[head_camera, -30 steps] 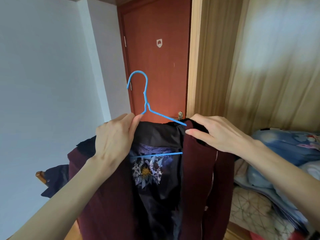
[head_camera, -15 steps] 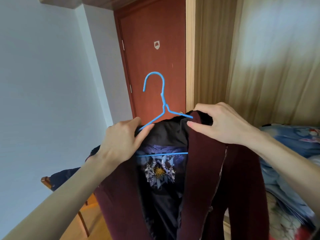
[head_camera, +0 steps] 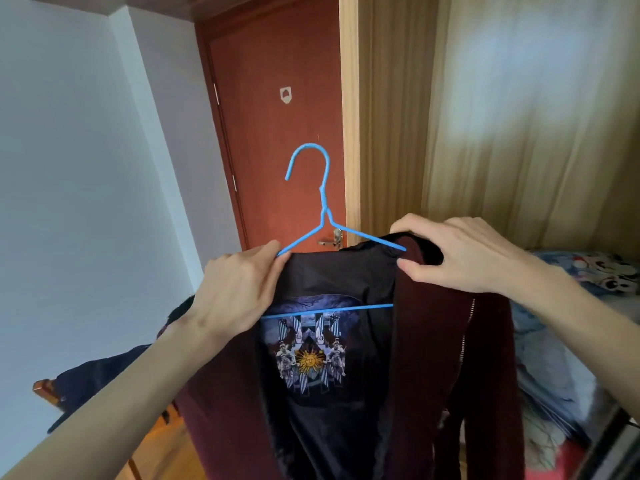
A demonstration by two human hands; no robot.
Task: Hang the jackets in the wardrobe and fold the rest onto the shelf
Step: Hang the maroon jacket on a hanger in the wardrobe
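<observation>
A dark red jacket (head_camera: 433,358) with a black printed lining (head_camera: 311,362) hangs open on a blue wire hanger (head_camera: 323,199), held up in front of me. My left hand (head_camera: 239,289) grips the jacket's left shoulder over the hanger's left arm. My right hand (head_camera: 460,252) pinches the black collar and right shoulder over the hanger's right arm. The hanger's hook stands free above the jacket, in front of the red door. The wardrobe's inside opens at right, with folded bedding (head_camera: 568,341) in it. No rail is in sight.
A red-brown door (head_camera: 277,133) with a metal handle (head_camera: 332,237) is straight ahead. The wardrobe's pale wooden side panel (head_camera: 349,116) stands beside it. A wooden chair (head_camera: 45,389) with a dark garment (head_camera: 100,379) on it is at lower left, by the white wall.
The jacket and hanger have shifted right and slightly up, toward the wardrobe. Both hands kept their grip on the shoulders, and the hanger now sits more level.
</observation>
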